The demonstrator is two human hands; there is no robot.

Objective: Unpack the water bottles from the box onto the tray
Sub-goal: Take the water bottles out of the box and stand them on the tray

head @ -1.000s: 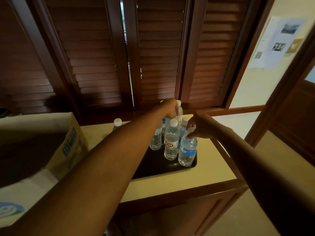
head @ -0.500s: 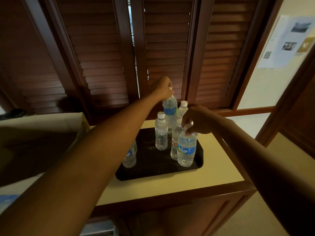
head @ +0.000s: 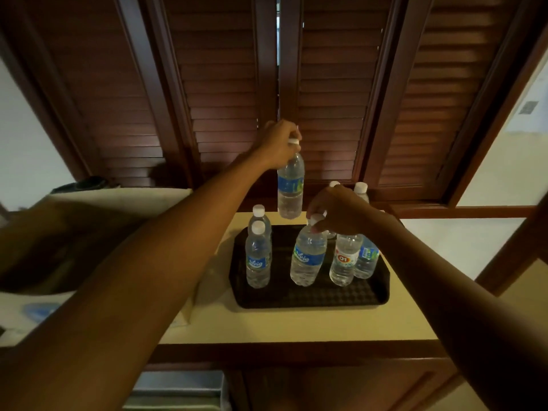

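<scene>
A black tray [head: 308, 298] lies on the cream table top and carries several clear water bottles. My left hand [head: 278, 143] grips the white cap of a blue-labelled bottle [head: 291, 185] and holds it in the air above the tray's far edge. My right hand [head: 338, 210] pinches the cap of another blue-labelled bottle [head: 307, 256], which leans a little over the tray's middle. Two bottles [head: 258, 256] stand at the tray's left, and a red-labelled bottle [head: 344, 259] stands at its right. The open cardboard box [head: 98, 203] sits at the left, partly hidden by my left arm.
Dark wooden louvred shutters [head: 326, 99] rise right behind the table. The table's front edge [head: 296, 342] has a wooden trim. A doorway and pale floor lie to the right. Below the table at the left sits a pale container [head: 181, 390].
My left hand has lifted its bottle higher above the tray. My right hand has moved its bottle leftward toward the tray's middle. The view has swung to the right.
</scene>
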